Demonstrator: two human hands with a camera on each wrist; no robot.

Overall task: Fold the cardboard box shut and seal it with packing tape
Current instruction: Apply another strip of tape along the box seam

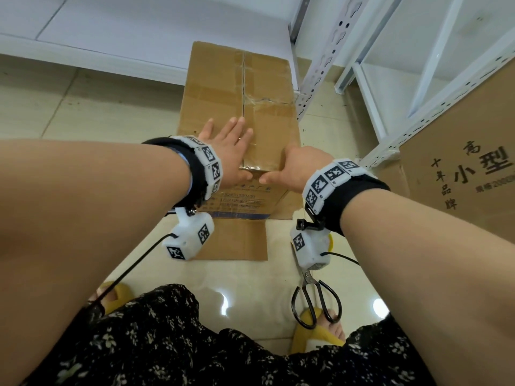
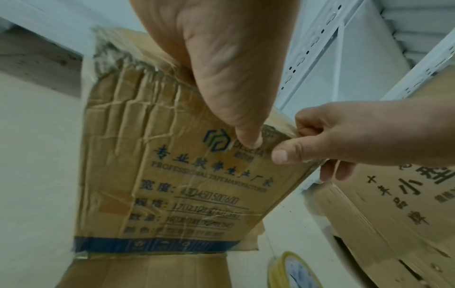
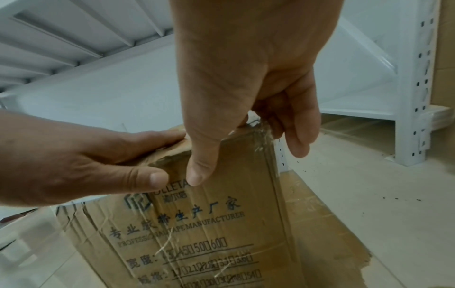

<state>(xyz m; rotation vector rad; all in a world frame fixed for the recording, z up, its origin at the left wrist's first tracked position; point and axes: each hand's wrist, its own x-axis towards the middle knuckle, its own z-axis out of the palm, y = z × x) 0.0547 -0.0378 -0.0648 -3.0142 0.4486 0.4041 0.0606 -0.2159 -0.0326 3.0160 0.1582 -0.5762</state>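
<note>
A worn brown cardboard box (image 1: 223,87) stands on the floor with its top flaps folded down and meeting at a middle seam that carries old clear tape. My left hand (image 1: 234,146) lies flat on the near part of the top, fingers straight, with the thumb (image 2: 248,136) pressing the printed front face (image 2: 172,194). My right hand (image 1: 295,168) grips the box's near right top corner, thumb (image 3: 197,175) on the front, fingers curled round the side. A yellow-rimmed tape roll (image 2: 290,272) lies on the floor at the box's right, and neither hand touches it.
Black-handled scissors (image 1: 315,299) lie on the tiles by my right foot. A flap of cardboard (image 1: 239,240) lies flat on the floor in front of the box. White metal shelving (image 1: 362,65) stands behind and to the right, with a large printed carton (image 1: 459,162) leaning there.
</note>
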